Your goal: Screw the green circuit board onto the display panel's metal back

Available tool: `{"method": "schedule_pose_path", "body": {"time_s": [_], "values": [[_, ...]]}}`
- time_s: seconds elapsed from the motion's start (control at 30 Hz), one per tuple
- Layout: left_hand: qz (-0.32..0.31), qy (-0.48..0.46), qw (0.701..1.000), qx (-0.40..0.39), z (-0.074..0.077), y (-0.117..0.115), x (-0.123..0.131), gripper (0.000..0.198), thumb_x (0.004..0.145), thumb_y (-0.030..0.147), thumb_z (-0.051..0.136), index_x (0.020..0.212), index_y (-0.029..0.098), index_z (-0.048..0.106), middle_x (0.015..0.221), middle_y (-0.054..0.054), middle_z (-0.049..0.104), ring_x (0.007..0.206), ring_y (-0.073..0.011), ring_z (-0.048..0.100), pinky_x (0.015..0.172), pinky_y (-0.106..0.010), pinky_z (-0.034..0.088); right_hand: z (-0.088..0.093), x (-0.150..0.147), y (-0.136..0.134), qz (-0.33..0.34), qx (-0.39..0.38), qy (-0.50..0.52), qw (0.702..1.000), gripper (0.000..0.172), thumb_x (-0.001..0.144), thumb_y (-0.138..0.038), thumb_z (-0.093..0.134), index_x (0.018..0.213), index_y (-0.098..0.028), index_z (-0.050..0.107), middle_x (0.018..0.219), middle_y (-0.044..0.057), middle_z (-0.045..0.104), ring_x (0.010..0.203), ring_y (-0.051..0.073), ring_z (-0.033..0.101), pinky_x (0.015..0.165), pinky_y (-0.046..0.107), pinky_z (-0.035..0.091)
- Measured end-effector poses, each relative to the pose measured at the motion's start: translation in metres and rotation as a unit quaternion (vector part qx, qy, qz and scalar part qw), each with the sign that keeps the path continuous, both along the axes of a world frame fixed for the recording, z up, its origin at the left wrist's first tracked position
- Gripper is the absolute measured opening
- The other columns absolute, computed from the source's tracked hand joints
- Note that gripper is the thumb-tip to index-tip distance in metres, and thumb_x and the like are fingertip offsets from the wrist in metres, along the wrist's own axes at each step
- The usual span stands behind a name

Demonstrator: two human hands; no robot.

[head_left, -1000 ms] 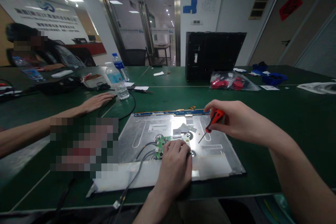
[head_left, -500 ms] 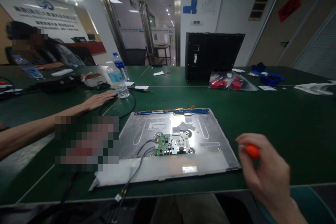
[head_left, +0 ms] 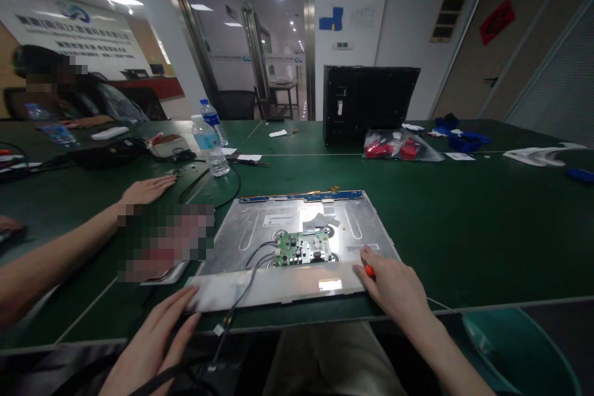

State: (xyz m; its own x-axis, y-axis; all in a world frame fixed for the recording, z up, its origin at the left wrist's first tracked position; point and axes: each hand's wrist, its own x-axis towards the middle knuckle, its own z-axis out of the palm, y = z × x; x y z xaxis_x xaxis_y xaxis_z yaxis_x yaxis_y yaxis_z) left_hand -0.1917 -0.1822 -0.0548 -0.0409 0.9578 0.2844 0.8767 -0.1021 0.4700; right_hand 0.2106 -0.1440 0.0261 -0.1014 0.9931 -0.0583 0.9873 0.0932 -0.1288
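A bare metal display panel (head_left: 273, 241) lies back side up on the green table in front of me. Near its middle sits a green circuit board (head_left: 301, 249), with black cables (head_left: 250, 288) running off to the front left. My left hand (head_left: 160, 337) is at the panel's front left corner, fingers stretched out and thumb apart, fingertips touching the edge. At the front right corner, my right hand (head_left: 394, 281) has its fingers closed round an orange-handled screwdriver (head_left: 370, 271). The thin shaft sticks out past the wrist. These fingers also rest at the panel's edge.
Another person's forearm and hand (head_left: 146, 190) lie on the table at left, near a blurred-out item (head_left: 171, 244). Water bottles (head_left: 211, 148) stand behind. A black monitor housing (head_left: 369, 105) and a bag of red parts (head_left: 399, 145) are farther back. A green bin (head_left: 520, 346) is at lower right.
My left hand has come into view at the panel's left corner. My right hand has moved left onto the panel's right edge with the screwdriver. The other person's hand has drawn back left.
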Motion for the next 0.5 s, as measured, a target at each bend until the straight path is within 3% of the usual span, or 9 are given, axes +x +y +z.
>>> {"method": "schedule_pose_path", "body": {"time_s": [0.13, 0.3, 0.5], "values": [[-0.033, 0.039, 0.999, 0.005, 0.006, 0.001, 0.020, 0.043, 0.092, 0.047, 0.046, 0.128, 0.029, 0.061, 0.137, -0.003, 0.060, 0.122, -0.0311, 0.060, 0.103, -0.047, 0.052, -0.009, 0.007, -0.008, -0.019, 0.019, -0.012, 1.000, 0.037, 0.098, -0.031, 0.043, 0.124, -0.017, 0.065, 0.122, 0.013, 0.070, 0.095, 0.027, 0.073, 0.077, 0.037, 0.058], [-0.068, 0.051, 0.996, 0.012, 0.003, -0.001, 0.032, 0.045, 0.093, 0.038, 0.046, 0.136, 0.031, 0.056, 0.145, -0.001, 0.053, 0.127, -0.0266, 0.056, 0.106, -0.041, 0.049, -0.017, 0.024, -0.021, -0.054, 0.041, -0.031, 0.997, 0.040, 0.099, -0.030, 0.037, 0.124, -0.019, 0.066, 0.119, 0.013, 0.071, 0.093, 0.027, 0.074, 0.076, 0.038, 0.059], [-0.085, 0.073, 0.993, 0.034, 0.006, 0.031, 0.063, 0.043, 0.092, 0.040, 0.047, 0.128, 0.024, 0.063, 0.138, -0.007, 0.059, 0.124, -0.0280, 0.058, 0.102, -0.040, 0.051, -0.007, 0.040, -0.011, -0.101, 0.031, -0.075, 0.992, 0.042, 0.099, -0.029, 0.033, 0.112, -0.015, 0.071, 0.095, 0.018, 0.076, 0.081, 0.033, 0.075, 0.067, 0.042, 0.056]]}}
